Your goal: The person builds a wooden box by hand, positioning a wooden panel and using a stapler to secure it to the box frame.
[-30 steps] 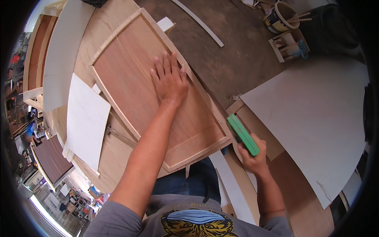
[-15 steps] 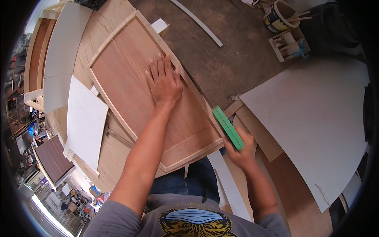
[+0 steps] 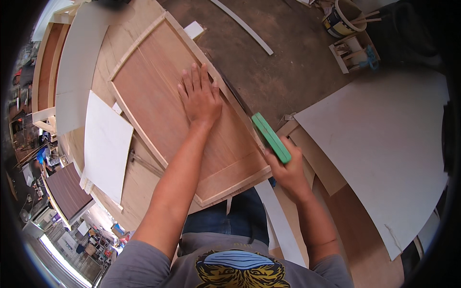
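Observation:
A plywood panel (image 3: pixel 149 105) edged with pale wooden strips lies at an angle on a light wooden board (image 3: pixel 115 43). My left hand (image 3: pixel 201 101) rests flat on the panel, fingers spread, near its right-hand strip. My right hand (image 3: pixel 285 165) is wrapped round a long green block-shaped tool (image 3: pixel 271 138), held at the panel's right edge; what is under the tool is hidden. A white sheet piece (image 3: pixel 105 144) lies left of the panel, with a hammer-like tool (image 3: pixel 144 163) partly showing beside it.
A large white sheet (image 3: pixel 370 153) lies to the right. Beyond are the brown floor (image 3: pixel 269 81), a white strip (image 3: pixel 242 26), a bucket with sticks (image 3: pixel 345 17) and a wooden tote (image 3: pixel 350 55). At far left are a framed panel (image 3: pixel 48 67) and a dark wood-grain board (image 3: pixel 67 192).
My right hand has moved up and leftward with the green tool along the panel's right edge. My left hand and the panel have shifted slightly to the left.

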`<state>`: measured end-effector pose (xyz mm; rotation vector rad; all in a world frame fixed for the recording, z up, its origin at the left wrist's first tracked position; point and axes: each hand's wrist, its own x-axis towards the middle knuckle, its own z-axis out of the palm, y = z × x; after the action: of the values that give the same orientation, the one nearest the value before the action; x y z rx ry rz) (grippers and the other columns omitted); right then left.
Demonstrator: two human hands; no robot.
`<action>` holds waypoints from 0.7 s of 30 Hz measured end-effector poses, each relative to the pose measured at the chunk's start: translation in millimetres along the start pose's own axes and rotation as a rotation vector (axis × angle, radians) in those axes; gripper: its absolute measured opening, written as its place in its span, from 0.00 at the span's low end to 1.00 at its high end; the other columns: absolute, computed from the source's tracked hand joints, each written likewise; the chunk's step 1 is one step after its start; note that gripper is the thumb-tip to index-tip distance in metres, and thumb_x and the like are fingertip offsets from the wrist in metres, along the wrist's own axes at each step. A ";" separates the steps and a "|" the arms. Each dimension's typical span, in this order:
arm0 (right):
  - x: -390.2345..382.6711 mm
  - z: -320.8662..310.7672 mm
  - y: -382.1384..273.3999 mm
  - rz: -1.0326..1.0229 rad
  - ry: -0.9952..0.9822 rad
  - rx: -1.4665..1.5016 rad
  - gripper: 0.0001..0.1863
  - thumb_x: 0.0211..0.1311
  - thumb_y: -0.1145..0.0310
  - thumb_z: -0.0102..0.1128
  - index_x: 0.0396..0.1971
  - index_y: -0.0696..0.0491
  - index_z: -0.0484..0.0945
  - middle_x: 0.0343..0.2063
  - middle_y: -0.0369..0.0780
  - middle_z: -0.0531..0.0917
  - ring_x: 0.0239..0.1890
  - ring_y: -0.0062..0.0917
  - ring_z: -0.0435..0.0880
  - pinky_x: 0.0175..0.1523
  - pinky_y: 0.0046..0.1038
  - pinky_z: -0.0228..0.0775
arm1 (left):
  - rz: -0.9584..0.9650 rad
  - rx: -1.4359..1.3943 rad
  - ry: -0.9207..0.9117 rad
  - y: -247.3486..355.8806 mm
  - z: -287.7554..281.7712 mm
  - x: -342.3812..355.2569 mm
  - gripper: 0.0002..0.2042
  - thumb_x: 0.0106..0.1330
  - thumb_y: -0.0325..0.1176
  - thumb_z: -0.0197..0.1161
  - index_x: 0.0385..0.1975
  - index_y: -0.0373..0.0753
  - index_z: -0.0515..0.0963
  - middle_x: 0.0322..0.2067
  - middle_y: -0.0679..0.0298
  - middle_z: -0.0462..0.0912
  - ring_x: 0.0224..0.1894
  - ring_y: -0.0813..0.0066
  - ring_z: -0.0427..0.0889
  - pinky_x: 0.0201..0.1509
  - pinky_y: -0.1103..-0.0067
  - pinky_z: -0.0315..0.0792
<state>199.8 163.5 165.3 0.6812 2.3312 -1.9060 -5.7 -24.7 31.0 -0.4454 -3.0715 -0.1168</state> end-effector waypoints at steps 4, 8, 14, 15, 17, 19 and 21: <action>-33.8 -10.2 3.5 -0.019 0.010 0.006 0.06 0.62 0.75 0.67 0.35 0.59 0.79 0.21 0.41 0.78 0.26 0.19 0.80 0.34 0.28 0.72 | -0.008 0.010 -0.014 2.1 -3.4 -0.2 0.31 0.82 0.50 0.41 0.82 0.51 0.50 0.82 0.62 0.48 0.83 0.48 0.43 0.83 0.50 0.41; -11.3 3.4 2.8 -0.063 0.020 -0.028 0.08 0.63 0.74 0.67 0.30 0.59 0.76 0.20 0.41 0.76 0.23 0.19 0.79 0.30 0.28 0.69 | -0.009 -0.016 -0.019 -1.8 -2.1 -2.4 0.31 0.82 0.50 0.41 0.82 0.51 0.51 0.82 0.62 0.48 0.83 0.49 0.44 0.83 0.50 0.40; -20.8 -18.2 25.6 0.190 0.216 0.378 0.06 0.67 0.73 0.64 0.33 0.56 0.76 0.21 0.31 0.76 0.21 0.15 0.75 0.27 0.21 0.67 | 0.023 -0.031 0.012 -2.8 -6.1 -0.7 0.33 0.81 0.53 0.43 0.81 0.46 0.51 0.82 0.57 0.49 0.83 0.49 0.44 0.82 0.49 0.40; -28.9 -20.7 29.6 0.188 0.215 0.383 0.06 0.67 0.73 0.64 0.33 0.56 0.76 0.21 0.31 0.76 0.21 0.15 0.75 0.27 0.21 0.67 | 0.036 -0.053 0.027 -4.9 -7.0 -3.1 0.35 0.80 0.54 0.44 0.81 0.44 0.51 0.82 0.55 0.48 0.83 0.48 0.43 0.82 0.48 0.40; -43.1 -27.3 35.0 0.159 0.288 0.393 0.05 0.67 0.74 0.63 0.33 0.56 0.76 0.21 0.32 0.77 0.21 0.15 0.75 0.27 0.21 0.67 | 0.068 -0.062 0.003 5.1 -11.6 -20.3 0.37 0.80 0.56 0.45 0.81 0.42 0.50 0.82 0.55 0.48 0.83 0.48 0.43 0.82 0.47 0.40; -54.3 -29.9 36.6 0.172 0.246 0.314 0.05 0.68 0.74 0.60 0.36 0.57 0.73 0.22 0.35 0.75 0.19 0.17 0.73 0.29 0.24 0.70 | 0.098 -0.069 -0.021 15.2 -15.3 -37.3 0.38 0.79 0.57 0.47 0.81 0.40 0.49 0.82 0.54 0.47 0.83 0.47 0.42 0.81 0.46 0.40; -59.2 -25.0 32.8 0.182 0.188 0.240 0.06 0.67 0.73 0.60 0.36 0.58 0.73 0.22 0.35 0.74 0.21 0.17 0.75 0.29 0.24 0.71 | 0.131 -0.086 -0.061 20.8 -13.9 -46.9 0.41 0.78 0.59 0.48 0.81 0.37 0.47 0.82 0.54 0.46 0.83 0.46 0.42 0.81 0.45 0.39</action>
<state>271.0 174.0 159.6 1.0989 2.0662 -2.1387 45.5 -19.1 44.1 -0.6645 -3.0939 -0.2363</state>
